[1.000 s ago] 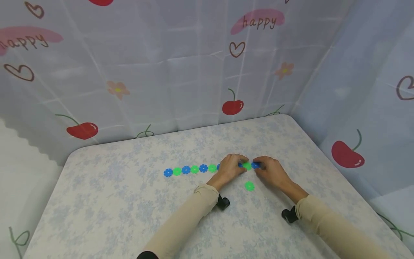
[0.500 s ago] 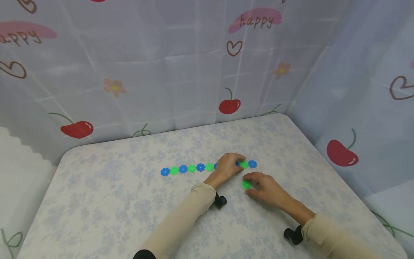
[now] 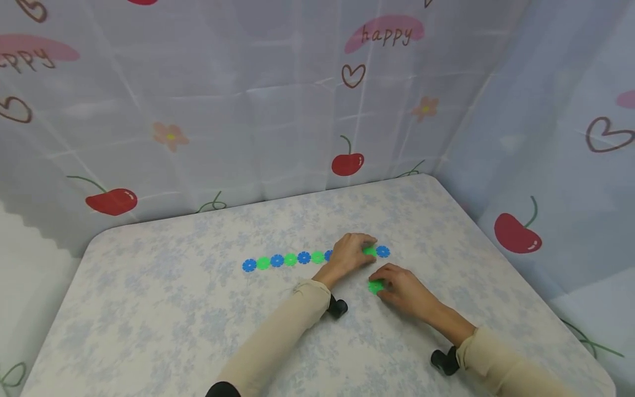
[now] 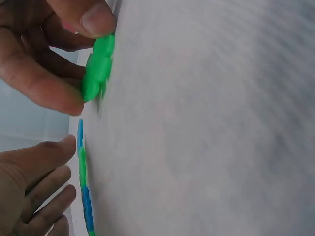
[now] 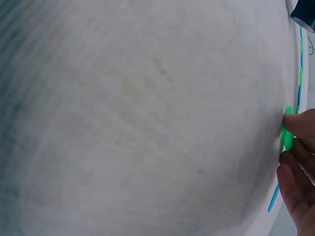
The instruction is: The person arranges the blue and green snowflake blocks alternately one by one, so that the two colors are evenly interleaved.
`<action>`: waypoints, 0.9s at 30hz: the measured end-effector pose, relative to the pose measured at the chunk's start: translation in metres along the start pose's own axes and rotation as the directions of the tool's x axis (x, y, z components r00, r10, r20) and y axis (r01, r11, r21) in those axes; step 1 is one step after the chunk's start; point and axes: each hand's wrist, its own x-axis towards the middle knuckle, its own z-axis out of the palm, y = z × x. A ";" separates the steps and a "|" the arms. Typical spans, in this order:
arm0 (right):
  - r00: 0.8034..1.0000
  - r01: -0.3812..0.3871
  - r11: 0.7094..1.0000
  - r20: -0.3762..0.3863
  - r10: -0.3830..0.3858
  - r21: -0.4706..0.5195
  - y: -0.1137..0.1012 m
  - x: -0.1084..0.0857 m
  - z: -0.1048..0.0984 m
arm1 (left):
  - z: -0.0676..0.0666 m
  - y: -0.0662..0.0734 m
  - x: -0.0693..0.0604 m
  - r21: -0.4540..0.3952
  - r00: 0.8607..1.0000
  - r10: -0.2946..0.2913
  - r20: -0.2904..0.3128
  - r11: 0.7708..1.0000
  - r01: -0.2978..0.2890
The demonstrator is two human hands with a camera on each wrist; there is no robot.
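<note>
Flower-shaped plastic discs (image 3: 303,257), blue and green in turn, form a row on the table. My left hand (image 3: 347,253) is over the row's right part and hides some discs. Its thumb and forefinger lie apart on either side of a green disc (image 3: 369,251); the left wrist view shows its fingertips close above the row, and contact is unclear. A blue disc (image 3: 383,251) ends the row. Nearer the front, my right hand (image 3: 404,289) pinches a separate green disc (image 3: 375,286) between thumb and fingers. In the left wrist view that green disc (image 4: 98,69) stands tilted at the table surface.
A pale floral cloth covers the table (image 3: 163,309). Behind and to the right hang white curtains (image 3: 223,110) printed with cherries and hearts. Small black cameras (image 3: 338,307) sit under both wrists.
My right hand has left the blue end disc, come toward the front and taken hold of the loose green disc. My left hand stays over the row. The head view has shifted slightly.
</note>
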 end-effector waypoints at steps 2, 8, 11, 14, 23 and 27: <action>1.000 -0.014 1.000 0.002 0.014 -0.013 0.000 -0.002 0.000 | 0.004 0.003 0.003 -0.038 1.000 0.014 0.000 0.999 -0.014; 0.999 -0.025 1.000 0.025 0.025 -0.014 0.001 -0.010 -0.001 | 0.012 0.009 0.010 -0.088 1.000 0.006 0.001 0.996 -0.005; 0.999 0.000 1.000 0.040 0.001 -0.009 0.002 -0.012 -0.003 | 0.014 0.010 0.011 -0.090 1.000 -0.005 0.007 0.996 0.005; 0.998 0.015 1.000 0.066 -0.015 -0.004 0.002 -0.013 -0.005 | 0.013 0.010 0.011 -0.081 1.000 -0.013 0.015 0.997 0.014; 0.999 -0.006 0.998 0.049 0.003 0.069 0.009 -0.017 -0.007 | 0.013 0.010 0.013 -0.075 1.000 -0.006 0.022 0.997 0.007; 0.996 -0.089 0.988 0.013 0.088 0.126 0.016 -0.018 -0.011 | 0.013 0.009 0.013 -0.084 1.000 -0.001 0.015 0.996 0.002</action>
